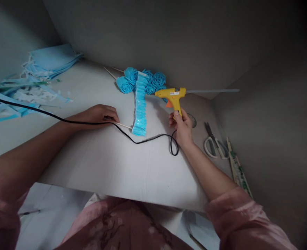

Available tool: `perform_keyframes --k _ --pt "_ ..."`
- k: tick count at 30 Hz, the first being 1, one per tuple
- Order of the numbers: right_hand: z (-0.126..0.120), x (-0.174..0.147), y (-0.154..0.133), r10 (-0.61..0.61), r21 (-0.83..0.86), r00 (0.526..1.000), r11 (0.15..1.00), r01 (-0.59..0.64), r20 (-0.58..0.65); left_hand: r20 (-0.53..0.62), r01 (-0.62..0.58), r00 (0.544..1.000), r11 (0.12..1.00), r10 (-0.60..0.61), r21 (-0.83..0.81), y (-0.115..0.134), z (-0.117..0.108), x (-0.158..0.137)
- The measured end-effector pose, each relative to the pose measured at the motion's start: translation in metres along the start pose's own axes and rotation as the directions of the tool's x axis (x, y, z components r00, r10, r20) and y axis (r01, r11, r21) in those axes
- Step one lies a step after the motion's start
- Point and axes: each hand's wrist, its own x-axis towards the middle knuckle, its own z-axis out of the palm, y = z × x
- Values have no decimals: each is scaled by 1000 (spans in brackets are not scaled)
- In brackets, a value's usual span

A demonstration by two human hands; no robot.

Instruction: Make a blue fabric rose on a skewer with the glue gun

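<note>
A thin wooden stick (pixel 124 125) is pinched in my left hand (pixel 101 115), its far end at the lower end of a pleated blue strip (pixel 140 107). The strip stretches away from me across the table, with shiny spots along it. My right hand (pixel 183 126) is wrapped round the handle of a yellow glue gun (pixel 170 93), whose nozzle points left, near the strip. A long translucent glue stick (pixel 213 91) juts from the gun's back. The black cord (pixel 135 141) runs over the table and past my left hand. Several blue fabric roses (pixel 157 80) lie behind the strip.
Folded blue face masks (pixel 53 60) are stacked at the back left. Cut scraps (pixel 25 93) lie in front of them. Scissors (pixel 215 144) with white handles rest on the right, beside sticks with green bits (pixel 239 170). Walls stand behind and to the right of the table (pixel 111 166).
</note>
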Motion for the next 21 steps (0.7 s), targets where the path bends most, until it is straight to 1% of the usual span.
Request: perform_keyframes --k 5,8,14,17,21 --pt "1 -2 -1 29 11 999 1000 -29 21 -17 -20 1000 1000 20 8 -2 1 0" --pt "2 -2 -3 23 24 999 999 -24 31 -27 -38 999 999 38 11 -4 2 1" --pt "2 -2 -2 23 -14 999 1000 -23 24 -48 -45 998 999 44 -11 -7 2 2" --pt "1 -2 -2 32 -27 999 999 -31 40 -64 -47 997 999 45 -24 -9 2 1" --pt "1 -3 -3 63 -10 996 998 -63 63 -49 -50 998 999 50 -7 -8 2 0"
